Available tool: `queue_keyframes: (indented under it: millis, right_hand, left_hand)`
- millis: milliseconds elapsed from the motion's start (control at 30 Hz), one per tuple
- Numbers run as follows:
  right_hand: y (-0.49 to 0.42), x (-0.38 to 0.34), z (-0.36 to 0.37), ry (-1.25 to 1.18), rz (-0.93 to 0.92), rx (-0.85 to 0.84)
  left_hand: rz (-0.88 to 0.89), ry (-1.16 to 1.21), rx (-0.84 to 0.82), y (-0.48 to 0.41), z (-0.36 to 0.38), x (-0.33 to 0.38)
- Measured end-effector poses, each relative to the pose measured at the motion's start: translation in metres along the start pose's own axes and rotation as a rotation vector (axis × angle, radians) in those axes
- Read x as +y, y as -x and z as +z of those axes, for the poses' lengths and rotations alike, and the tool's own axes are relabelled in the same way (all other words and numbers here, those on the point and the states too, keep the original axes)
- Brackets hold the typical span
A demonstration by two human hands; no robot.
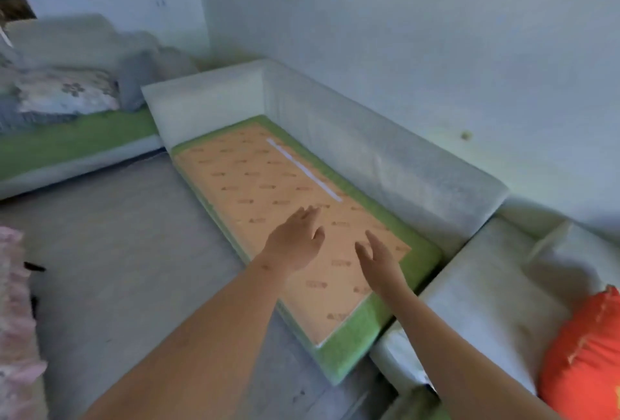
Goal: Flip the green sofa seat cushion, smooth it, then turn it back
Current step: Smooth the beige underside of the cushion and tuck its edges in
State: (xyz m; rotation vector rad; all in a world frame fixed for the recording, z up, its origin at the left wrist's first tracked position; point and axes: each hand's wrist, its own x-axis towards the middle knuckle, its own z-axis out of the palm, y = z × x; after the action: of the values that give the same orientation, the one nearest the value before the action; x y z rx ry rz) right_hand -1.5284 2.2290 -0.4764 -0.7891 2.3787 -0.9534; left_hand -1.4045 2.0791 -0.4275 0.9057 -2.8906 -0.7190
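Cushion: we see the green seat cushion lying flat in the sofa frame, its orange printed underside facing up and a green border showing round it.
White strip: a pale strip runs along the orange side near the back; we cannot tell whether it is tape or a fastening.
Print: small dark marks repeat across the orange side, too blurred for us to read.
Left hand: our left hand is over the middle of the orange side, palm down, fingers spread and gripping nothing; we cannot tell whether it touches the cloth.
Right hand: our right hand is just beside it, fingers loosely apart and holding nothing; contact is likewise unclear.
Sofa: the pale backrest and armrest wall in the cushion at the back and the far end.
Right side: a red pillow is cut off by the picture's edge.
Left side: a second green seat bears a flowered pillow and grey bedding, all soft and blurred.
Left edge: pink ruffled cloth is only partly in view.
Floor: grey floor in front of the sofa.
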Motion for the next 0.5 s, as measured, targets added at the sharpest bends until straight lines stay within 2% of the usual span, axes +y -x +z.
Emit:
queue_keyframes:
  millis: [200,300,500]
  right_hand:
    - [0.02,-0.068,-0.046,0.473,-0.232,-0.019]
    - [0.011,-0.089,-0.058,0.563,-0.293,0.001]
    - [-0.038,-0.122,-0.065,0.624,-0.287,-0.024]
  left_hand:
    - [0.029,-0.037,0.092,0.027,-0.099,0.001]
    - [0.027,-0.064,0.114,0.024,-0.123,-0.006]
    - [0.071,-0.122,0.111,-0.002,-0.146,-0.027]
